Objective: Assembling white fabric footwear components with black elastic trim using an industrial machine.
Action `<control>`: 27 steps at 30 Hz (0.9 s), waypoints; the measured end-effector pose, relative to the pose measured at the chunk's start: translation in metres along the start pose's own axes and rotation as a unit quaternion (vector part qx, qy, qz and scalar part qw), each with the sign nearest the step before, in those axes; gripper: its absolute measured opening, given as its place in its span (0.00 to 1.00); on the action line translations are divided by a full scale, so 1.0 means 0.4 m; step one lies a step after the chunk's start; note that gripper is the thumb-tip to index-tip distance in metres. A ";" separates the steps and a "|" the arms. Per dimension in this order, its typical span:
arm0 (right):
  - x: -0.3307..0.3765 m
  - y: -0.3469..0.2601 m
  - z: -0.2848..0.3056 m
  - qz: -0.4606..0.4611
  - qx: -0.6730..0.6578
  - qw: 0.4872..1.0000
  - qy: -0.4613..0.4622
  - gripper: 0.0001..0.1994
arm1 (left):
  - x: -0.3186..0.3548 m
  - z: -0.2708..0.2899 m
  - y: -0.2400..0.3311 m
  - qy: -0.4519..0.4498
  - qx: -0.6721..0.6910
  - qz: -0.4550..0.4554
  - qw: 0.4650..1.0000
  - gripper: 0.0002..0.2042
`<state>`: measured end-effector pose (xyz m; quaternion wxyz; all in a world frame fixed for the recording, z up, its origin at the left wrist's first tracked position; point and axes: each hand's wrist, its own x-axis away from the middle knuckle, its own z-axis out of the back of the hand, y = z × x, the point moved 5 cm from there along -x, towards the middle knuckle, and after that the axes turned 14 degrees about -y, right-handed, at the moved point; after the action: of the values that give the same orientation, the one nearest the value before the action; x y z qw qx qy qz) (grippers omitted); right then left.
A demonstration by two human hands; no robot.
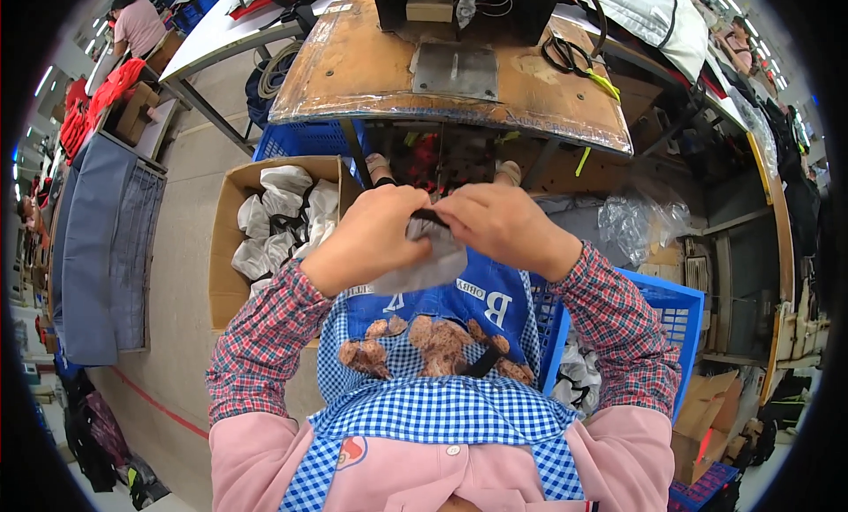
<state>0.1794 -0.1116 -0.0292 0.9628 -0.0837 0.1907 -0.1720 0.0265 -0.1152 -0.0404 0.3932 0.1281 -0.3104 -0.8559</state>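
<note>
Head view: both hands closed on a grey fabric piece, fingertips nearly meeting.

Left hand (375, 229): fingers curled, thumb pressed on the grey fabric piece (431, 266). Right hand (508, 225): thumb and fingers pinched together at its black edge (431, 217). Piece sits between the hands, body hanging below the fingertips, in front of the blue checked apron (442, 415). Slight blur there; exact finger contact hard to read.

Around: open carton (223, 256) left of the left hand, with white-and-black fabric bundles (284, 194) inside. Blue crate (667, 289) right of and below the right hand, more white fabric (576, 371) in it. Wooden tabletop (353, 61) beyond both hands, metal plate (455, 70) on it.
</note>
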 end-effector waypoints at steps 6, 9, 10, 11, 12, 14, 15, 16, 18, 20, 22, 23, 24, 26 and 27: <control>-0.021 0.087 0.041 -0.106 -0.098 0.987 0.072 0.06 | -0.090 0.071 -0.085 0.015 0.147 0.027 0.989 0.11; -0.038 0.135 0.063 -0.134 -0.143 0.972 0.127 0.06 | -0.141 0.117 -0.131 -0.016 0.263 0.055 0.963 0.10; -0.041 0.154 0.070 -0.155 -0.147 0.967 0.140 0.06 | -0.160 0.136 -0.143 -0.016 0.275 0.073 0.958 0.11; -0.044 0.175 0.077 -0.177 -0.151 0.960 0.154 0.06 | -0.179 0.155 -0.153 -0.022 0.289 0.087 0.953 0.12; -0.052 0.194 0.081 -0.187 -0.161 0.954 0.170 0.06 | -0.199 0.169 -0.158 -0.019 0.292 0.092 0.952 0.13; -0.067 0.232 0.087 -0.201 -0.177 0.946 0.185 0.07 | -0.240 0.202 -0.168 -0.016 0.290 0.101 0.951 0.14; -0.071 0.254 0.088 -0.222 -0.196 0.936 0.192 0.07 | -0.260 0.219 -0.175 -0.013 0.258 0.112 0.959 0.15; -0.076 0.270 0.091 -0.225 -0.197 0.933 0.200 0.08 | -0.280 0.236 -0.180 -0.011 0.224 0.119 0.967 0.16; -0.087 0.300 0.095 -0.232 -0.205 0.927 0.212 0.08 | -0.318 0.266 -0.189 -0.002 0.192 0.119 0.974 0.17; -0.098 0.328 0.096 -0.242 -0.214 0.921 0.219 0.08 | -0.346 0.291 -0.199 0.041 0.172 0.113 0.978 0.23; -0.107 0.347 0.100 -0.239 -0.208 0.920 0.233 0.09 | -0.364 0.305 -0.215 0.057 0.166 0.133 0.975 0.24; -0.112 0.353 0.103 -0.229 -0.204 0.922 0.237 0.09 | -0.371 0.313 -0.226 0.074 0.160 0.155 0.972 0.25; -0.113 0.366 0.100 -0.237 -0.238 0.910 0.241 0.09 | -0.381 0.318 -0.232 0.090 0.171 0.153 0.969 0.24; -0.119 0.385 0.099 -0.245 -0.272 0.898 0.245 0.10 | -0.406 0.324 -0.240 0.065 0.172 0.143 0.972 0.22; -0.123 0.392 0.099 -0.245 -0.281 0.894 0.248 0.10 | -0.418 0.323 -0.242 0.039 0.176 0.137 0.974 0.20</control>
<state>0.1994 0.0553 -0.0119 0.7482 -0.3493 0.4369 -0.3569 0.0189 0.1145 -0.0056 0.4896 0.1847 -0.4552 -0.7204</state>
